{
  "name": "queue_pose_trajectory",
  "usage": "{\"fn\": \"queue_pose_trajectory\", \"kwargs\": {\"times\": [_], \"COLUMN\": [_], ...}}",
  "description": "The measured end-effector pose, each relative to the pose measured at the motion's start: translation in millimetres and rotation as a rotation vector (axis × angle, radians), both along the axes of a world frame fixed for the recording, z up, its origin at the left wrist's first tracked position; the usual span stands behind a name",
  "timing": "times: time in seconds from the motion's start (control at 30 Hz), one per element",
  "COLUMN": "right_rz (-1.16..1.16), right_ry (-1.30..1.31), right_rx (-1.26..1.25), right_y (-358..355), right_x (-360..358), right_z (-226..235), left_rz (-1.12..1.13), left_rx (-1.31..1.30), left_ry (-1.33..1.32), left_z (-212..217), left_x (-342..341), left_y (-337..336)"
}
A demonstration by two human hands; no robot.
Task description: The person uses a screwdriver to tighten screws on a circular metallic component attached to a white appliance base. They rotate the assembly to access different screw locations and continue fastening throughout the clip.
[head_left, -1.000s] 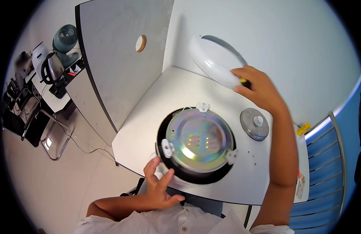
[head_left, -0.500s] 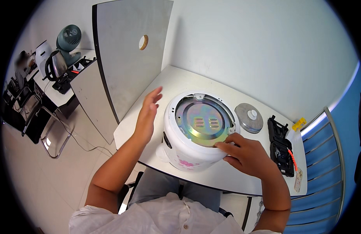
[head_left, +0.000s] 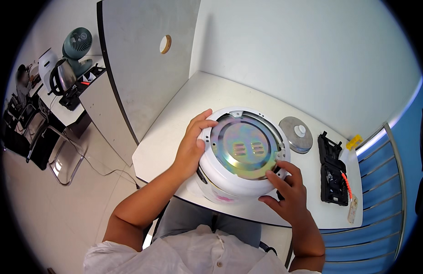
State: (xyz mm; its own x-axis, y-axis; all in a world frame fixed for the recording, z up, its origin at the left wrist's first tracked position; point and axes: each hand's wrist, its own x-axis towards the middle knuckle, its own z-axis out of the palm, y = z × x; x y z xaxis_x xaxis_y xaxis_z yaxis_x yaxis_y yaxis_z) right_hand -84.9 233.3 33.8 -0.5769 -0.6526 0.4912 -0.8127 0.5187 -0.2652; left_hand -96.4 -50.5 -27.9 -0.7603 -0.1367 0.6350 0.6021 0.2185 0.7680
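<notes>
A white rice cooker point(head_left: 220, 183) with a pink flower print stands at the table's near edge. Its round, slotted metal plate point(head_left: 246, 165) faces up, shining in rainbow tints inside the white rim. My left hand point(head_left: 192, 145) grips the rim's left side, fingertips over the top and thumb against the outer wall. At the near right, my right hand point(head_left: 289, 192) has its index fingertip on the plate's edge, with the thumb lower by the side wall. The right hand's other fingers curl at the rim, partly hidden.
A metal lid point(head_left: 291, 137) with a white knob lies right of the cooker. Beyond it are an open black tool case point(head_left: 330, 182), an orange-red tool point(head_left: 346, 183) and a yellow item point(head_left: 354, 141). A grey partition point(head_left: 143, 68) borders the table's left; metal railing point(head_left: 399, 182) stands right.
My left hand has come from the air beside the cooker onto its left rim. The cooker has shifted slightly and its top tips a little toward me. My right hand stays at the near-right rim.
</notes>
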Motion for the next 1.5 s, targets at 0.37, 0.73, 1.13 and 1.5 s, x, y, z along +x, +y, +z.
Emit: {"fn": "queue_pose_trajectory", "kwargs": {"times": [0.37,0.73,1.13,1.5], "right_rz": [-0.152,-0.103,0.025,0.177], "right_ry": [-0.201,-0.436,-0.636,-0.562], "right_rx": [-0.185,-0.342,-0.562,-0.497], "right_y": [32,52,54,57], "right_x": [19,13,-2,-15], "right_z": [-3,-11,-27,-27], "left_rz": [0.105,-0.154,-0.04,-0.016], "left_rx": [-0.16,-0.009,-0.276,-0.26], "left_ry": [0.028,-0.163,0.041,0.214], "left_z": [-12,5,9,-2], "left_x": [72,24,39,49], "left_y": [46,11,22,25]}}
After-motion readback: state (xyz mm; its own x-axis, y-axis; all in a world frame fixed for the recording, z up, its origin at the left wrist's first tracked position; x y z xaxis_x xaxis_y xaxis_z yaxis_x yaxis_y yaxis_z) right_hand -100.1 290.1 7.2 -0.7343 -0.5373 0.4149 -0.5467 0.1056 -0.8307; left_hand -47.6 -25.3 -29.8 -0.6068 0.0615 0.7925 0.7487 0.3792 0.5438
